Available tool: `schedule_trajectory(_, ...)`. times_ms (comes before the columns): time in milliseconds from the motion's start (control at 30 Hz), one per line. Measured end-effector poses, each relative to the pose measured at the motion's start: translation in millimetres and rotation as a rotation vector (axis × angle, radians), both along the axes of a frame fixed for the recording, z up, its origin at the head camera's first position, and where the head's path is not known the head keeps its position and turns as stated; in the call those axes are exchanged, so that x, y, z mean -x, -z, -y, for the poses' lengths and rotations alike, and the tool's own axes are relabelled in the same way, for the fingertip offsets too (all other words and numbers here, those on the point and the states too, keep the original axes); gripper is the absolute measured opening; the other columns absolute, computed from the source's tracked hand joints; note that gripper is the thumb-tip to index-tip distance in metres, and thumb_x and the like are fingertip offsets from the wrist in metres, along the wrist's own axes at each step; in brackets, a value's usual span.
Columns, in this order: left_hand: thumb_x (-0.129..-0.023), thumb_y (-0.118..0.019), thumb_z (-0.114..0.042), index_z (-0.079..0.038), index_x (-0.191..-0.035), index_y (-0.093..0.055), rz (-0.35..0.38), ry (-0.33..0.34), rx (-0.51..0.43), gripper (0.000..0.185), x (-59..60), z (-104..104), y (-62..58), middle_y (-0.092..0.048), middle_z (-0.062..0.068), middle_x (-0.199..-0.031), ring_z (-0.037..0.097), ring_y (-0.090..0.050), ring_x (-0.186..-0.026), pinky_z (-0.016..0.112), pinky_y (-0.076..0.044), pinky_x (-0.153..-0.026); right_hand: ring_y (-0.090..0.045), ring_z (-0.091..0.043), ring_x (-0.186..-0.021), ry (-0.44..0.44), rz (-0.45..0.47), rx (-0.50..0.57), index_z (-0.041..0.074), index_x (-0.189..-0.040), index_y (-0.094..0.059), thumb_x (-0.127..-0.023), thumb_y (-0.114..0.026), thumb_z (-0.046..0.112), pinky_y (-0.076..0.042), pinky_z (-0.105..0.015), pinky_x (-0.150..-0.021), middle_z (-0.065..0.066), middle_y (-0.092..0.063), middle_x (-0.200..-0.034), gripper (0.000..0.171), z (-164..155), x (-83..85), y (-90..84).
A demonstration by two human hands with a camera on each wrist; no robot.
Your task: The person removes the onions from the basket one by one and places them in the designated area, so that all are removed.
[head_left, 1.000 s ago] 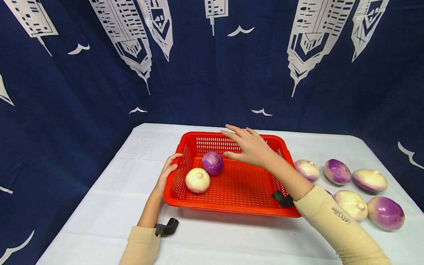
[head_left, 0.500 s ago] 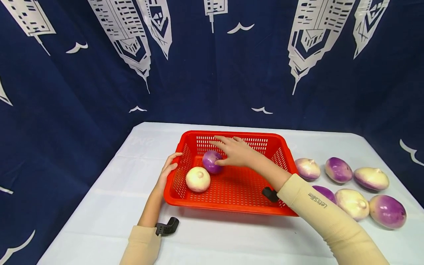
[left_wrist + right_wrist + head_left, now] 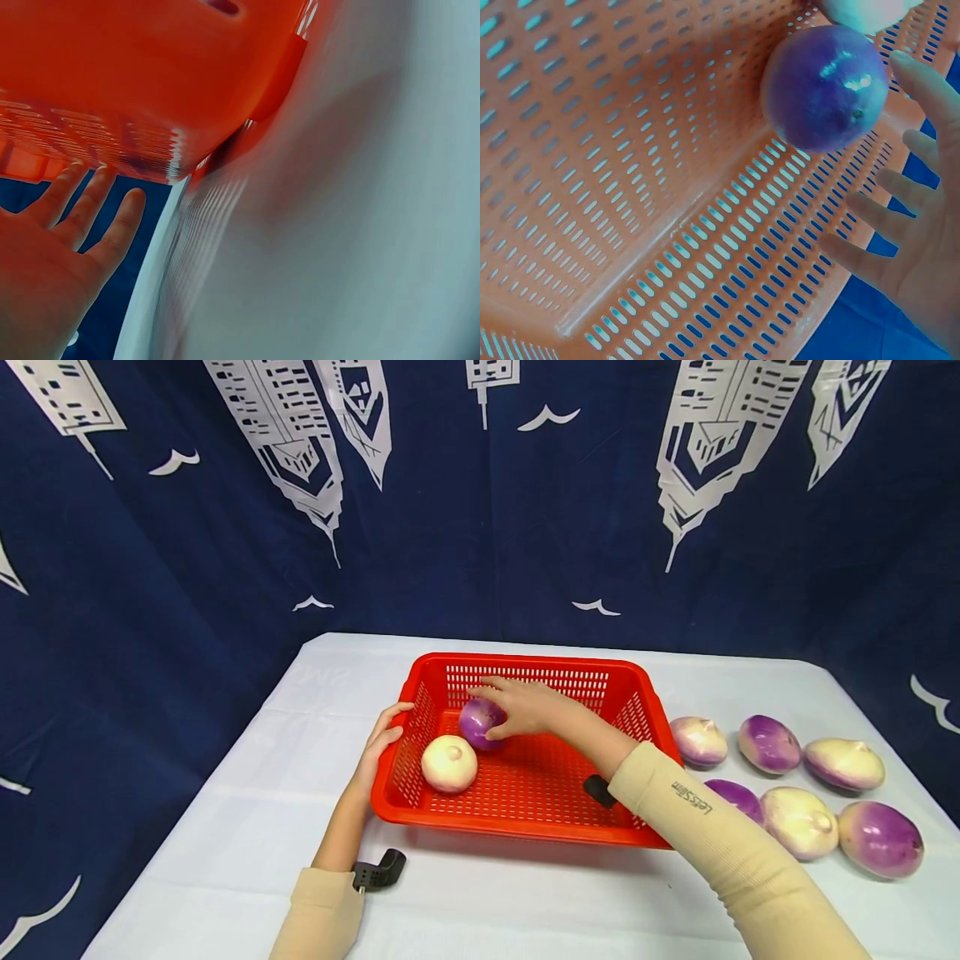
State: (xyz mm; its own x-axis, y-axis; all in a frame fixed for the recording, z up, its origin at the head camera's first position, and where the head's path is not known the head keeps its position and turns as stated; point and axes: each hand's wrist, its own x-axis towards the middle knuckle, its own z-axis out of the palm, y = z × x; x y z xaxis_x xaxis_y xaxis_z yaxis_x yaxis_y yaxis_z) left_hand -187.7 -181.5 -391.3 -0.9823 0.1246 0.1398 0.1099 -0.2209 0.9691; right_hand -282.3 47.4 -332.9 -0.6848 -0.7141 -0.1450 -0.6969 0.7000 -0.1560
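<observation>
The left hand (image 3: 381, 739) rests with straight fingers against the left rim of the red perforated basket (image 3: 525, 827), which sits on the white-covered surface (image 3: 225, 827). Inside the basket, a pale turnip (image 3: 448, 763) lies near the left wall, with a purple turnip (image 3: 480, 723) just behind it. The right hand (image 3: 528, 706) reaches in from the right, fingers spread and relaxed, at the purple turnip's far side; whether they touch it is unclear. To the right of the basket, six more turnips (image 3: 846, 763) lie on the surface in two rows.
</observation>
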Motion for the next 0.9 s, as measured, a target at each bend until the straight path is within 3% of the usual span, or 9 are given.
schedule_trajectory(367, -0.089, -0.024, -0.006, -0.019, -0.121, -0.039, 0.001, -0.004, -0.001, 0.038, 1.0, 2.9, -0.8, -0.038, 0.005, -0.123, 0.015, -0.043, -0.106, 0.023, -0.041, -0.085, -0.03, -0.029, -0.134, -0.062, 0.042, -0.036, 0.029, -0.138, -0.036, -0.079, -0.065, 0.038, -0.042, -0.052, -0.091, -0.004, -0.022, -0.15, 0.067, 9.7, 4.6, 8.9)
schedule_trajectory(733, -0.089, -0.021, -0.006, -0.012, -0.127, -0.033, 0.001, 0.022, 0.012, 0.04, 2.7, 1.5, 0.1, -0.031, 0.008, -0.127, 0.017, -0.04, -0.109, 0.024, -0.041, -0.086, -0.039, -0.029, -0.127, -0.094, 0.111, 0.008, 0.024, -0.136, -0.038, -0.079, -0.068, 0.025, -0.04, -0.048, -0.096, -0.005, -0.026, -0.147, 0.065, 11.3, 10.0, 18.9)
schedule_trajectory(900, -0.088, -0.022, -0.006, -0.015, -0.126, -0.034, -0.002, 0.018, 0.013, 0.04, 2.4, 1.5, 0.5, -0.032, 0.008, -0.127, 0.016, -0.042, -0.109, 0.023, -0.041, -0.086, -0.04, -0.03, -0.126, -0.111, 0.087, 0.004, 0.023, -0.137, -0.037, -0.079, -0.068, 0.024, -0.04, -0.047, -0.096, -0.005, -0.029, -0.145, 0.065, 13.1, 9.7, 20.2)
